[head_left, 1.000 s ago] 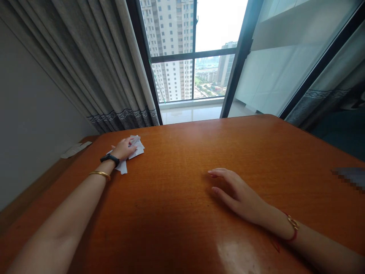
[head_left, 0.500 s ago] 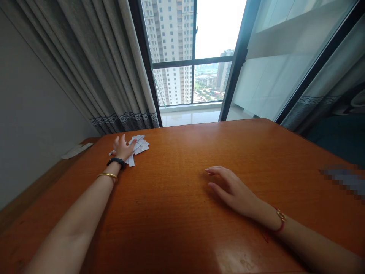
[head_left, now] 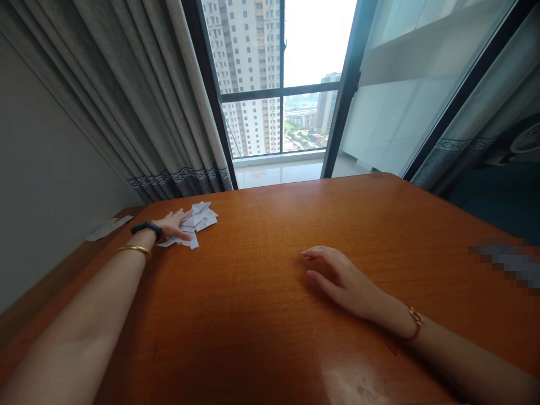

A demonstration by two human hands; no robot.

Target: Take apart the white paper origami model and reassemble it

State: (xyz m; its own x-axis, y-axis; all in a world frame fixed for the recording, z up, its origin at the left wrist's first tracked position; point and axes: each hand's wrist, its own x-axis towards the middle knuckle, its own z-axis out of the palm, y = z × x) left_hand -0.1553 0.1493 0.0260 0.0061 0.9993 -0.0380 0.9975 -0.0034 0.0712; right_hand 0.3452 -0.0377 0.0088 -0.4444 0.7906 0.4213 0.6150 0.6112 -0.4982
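A small heap of torn white paper pieces (head_left: 203,218) lies near the far left corner of the wooden table (head_left: 261,292). At the heap's left side is my left hand (head_left: 172,224), palm down, fingers spread over some of the pieces. It appears to touch them, and part of the paper is hidden beneath it. A dark band and a gold bangle circle that wrist. My right hand (head_left: 343,284) rests at the table's middle right, fingers loosely curved, thumb apart, with nothing between them. A red cord bracelet with a gold piece is on the right wrist.
A pale flat sheet (head_left: 108,228) lies by the wall past the table's left edge. A blurred, pixelated patch (head_left: 512,264) covers something at the right. Beyond the far edge stand a grey curtain (head_left: 169,101) and a dark-framed glass door (head_left: 337,129).
My left hand has shifted left and turned, its fingers now pointing right across the paper pieces. More of the heap shows. My right hand has stayed in place.
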